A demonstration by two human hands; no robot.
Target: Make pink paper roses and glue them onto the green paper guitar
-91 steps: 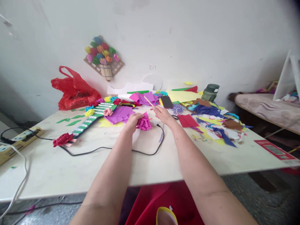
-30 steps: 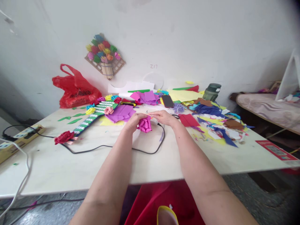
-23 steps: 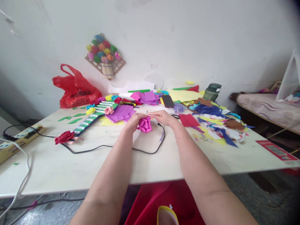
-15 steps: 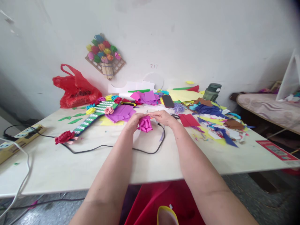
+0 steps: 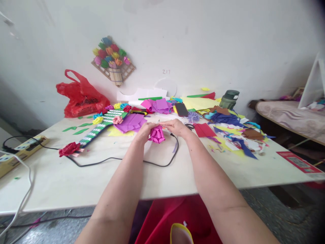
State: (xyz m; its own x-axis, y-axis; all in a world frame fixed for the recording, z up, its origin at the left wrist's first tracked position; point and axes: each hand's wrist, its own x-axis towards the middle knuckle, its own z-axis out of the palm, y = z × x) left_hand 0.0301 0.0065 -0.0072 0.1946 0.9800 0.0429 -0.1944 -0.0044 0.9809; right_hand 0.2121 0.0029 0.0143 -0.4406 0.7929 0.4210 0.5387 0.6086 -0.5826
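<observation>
A magenta paper flower (image 5: 156, 135) hangs head-down over the middle of the table, its petals toward me. My left hand (image 5: 147, 130) is closed around the flower's upper side. Close against it, my right hand (image 5: 175, 126) pinches at the flower's base, where the fingertips of both hands meet. Exactly what the right fingers grip is partly hidden. Just below the hands runs a black cable (image 5: 162, 165), its end beside my right wrist. Purple paper sheets (image 5: 132, 122) lie left of my hands, and black-handled scissors (image 5: 189, 126) lie to the right.
On the left are a green striped guitar-shaped piece (image 5: 101, 126) with paper flowers, a red plastic bag (image 5: 82, 98) and a power strip (image 5: 22, 152). Rightward lie red paper (image 5: 203, 130), a heap of scraps (image 5: 238, 135) and a green bottle (image 5: 230, 99). A phone (image 5: 181, 109) rests behind.
Both hands keep almost the same place and hold on the magenta flower. The whole view has shifted very slightly; nothing on the table has visibly moved.
</observation>
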